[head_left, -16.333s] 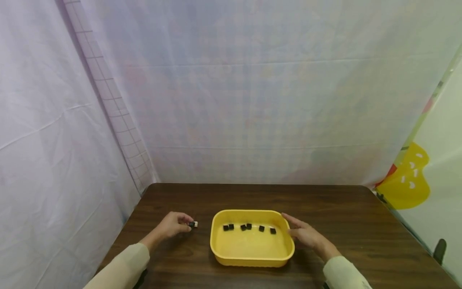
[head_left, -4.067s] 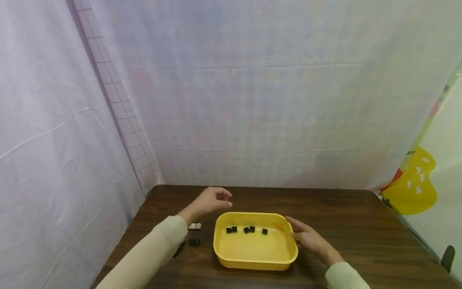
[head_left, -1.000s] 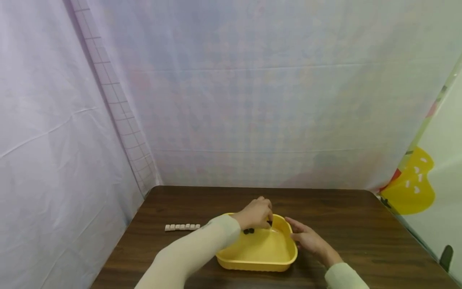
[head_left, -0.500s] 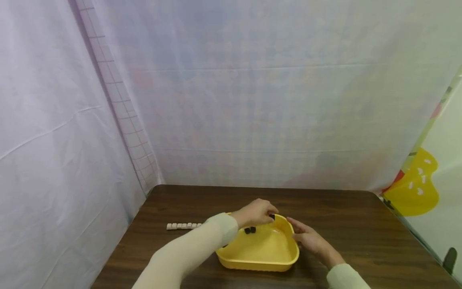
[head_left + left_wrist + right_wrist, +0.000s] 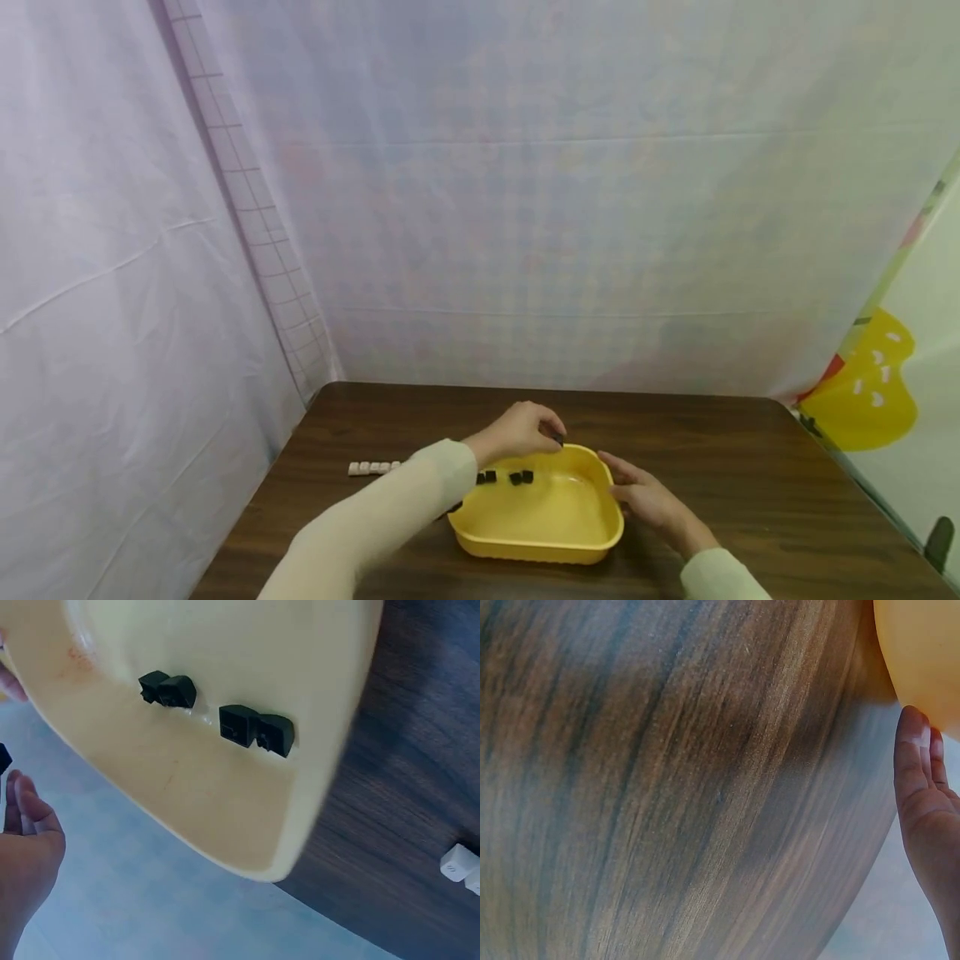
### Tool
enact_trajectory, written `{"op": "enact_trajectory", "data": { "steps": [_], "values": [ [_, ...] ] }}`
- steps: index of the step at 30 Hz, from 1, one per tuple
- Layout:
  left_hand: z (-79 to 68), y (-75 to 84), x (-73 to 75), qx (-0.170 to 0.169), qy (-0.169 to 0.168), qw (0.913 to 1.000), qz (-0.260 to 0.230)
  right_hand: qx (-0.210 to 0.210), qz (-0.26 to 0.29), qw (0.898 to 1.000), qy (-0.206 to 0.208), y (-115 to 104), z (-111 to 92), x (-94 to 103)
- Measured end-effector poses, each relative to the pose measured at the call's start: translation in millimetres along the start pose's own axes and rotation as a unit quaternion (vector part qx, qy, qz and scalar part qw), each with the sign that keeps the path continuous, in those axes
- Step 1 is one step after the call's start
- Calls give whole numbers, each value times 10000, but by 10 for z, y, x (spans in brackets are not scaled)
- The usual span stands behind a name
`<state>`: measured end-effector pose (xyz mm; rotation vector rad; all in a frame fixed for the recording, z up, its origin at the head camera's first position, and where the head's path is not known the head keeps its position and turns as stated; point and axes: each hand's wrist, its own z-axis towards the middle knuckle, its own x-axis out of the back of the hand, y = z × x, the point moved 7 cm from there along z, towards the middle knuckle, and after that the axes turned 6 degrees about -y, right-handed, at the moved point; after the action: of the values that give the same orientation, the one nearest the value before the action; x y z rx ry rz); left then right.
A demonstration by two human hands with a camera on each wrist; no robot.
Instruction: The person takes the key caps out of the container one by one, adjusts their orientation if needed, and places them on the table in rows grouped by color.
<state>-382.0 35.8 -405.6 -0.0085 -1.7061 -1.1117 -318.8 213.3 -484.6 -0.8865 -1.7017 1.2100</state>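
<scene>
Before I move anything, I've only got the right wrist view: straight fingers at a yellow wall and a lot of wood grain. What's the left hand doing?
Observer: The left hand pinches a black keycap by the far rim of the yellow tray.
Operator: My picture cuts off the inside of that tray. Anything in there?
Observer: Yes, four black keycaps show inside, grouped in two pairs.
Operator: And on the table, over on the left side?
Observer: A row of white keycaps lies there; in the head view the left sleeve covers its tray-side end.
</scene>
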Motion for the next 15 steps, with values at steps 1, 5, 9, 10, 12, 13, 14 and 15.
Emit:
{"op": "enact_trajectory", "data": {
  "steps": [1, 5, 9, 10, 12, 13, 14, 15],
  "values": [
    [-19, -11, 25, 34, 47, 9999, -84, 5, -18, 10000, -5, 1, 0, 5],
    [-98, -63, 144, 114, 254, 9989, -382, 37, -34, 10000, -20, -2, -1, 17],
    [-195, -158, 271, 151, 490, 9963, -693, -27, -41, 9999, 97, 0, -13, 28],
    [-223, -189, 301, 167, 540, 9954, -779, -51, -44, 9999, 125, 2, -15, 28],
    [-283, -257, 365, 209, 663, 9933, -922, -103, -61, 9997, 195, 5, -18, 28],
    [-313, -291, 397, 235, 715, 9924, -979, -122, -88, 9996, 227, 5, -18, 29],
    [-345, -325, 428, 260, 768, 9916, -1006, -141, -97, 9995, 255, 4, -19, 29],
    [-375, -363, 459, 292, 819, 9909, -1028, -160, -98, 9994, 285, 5, -20, 29]
  ]
}}
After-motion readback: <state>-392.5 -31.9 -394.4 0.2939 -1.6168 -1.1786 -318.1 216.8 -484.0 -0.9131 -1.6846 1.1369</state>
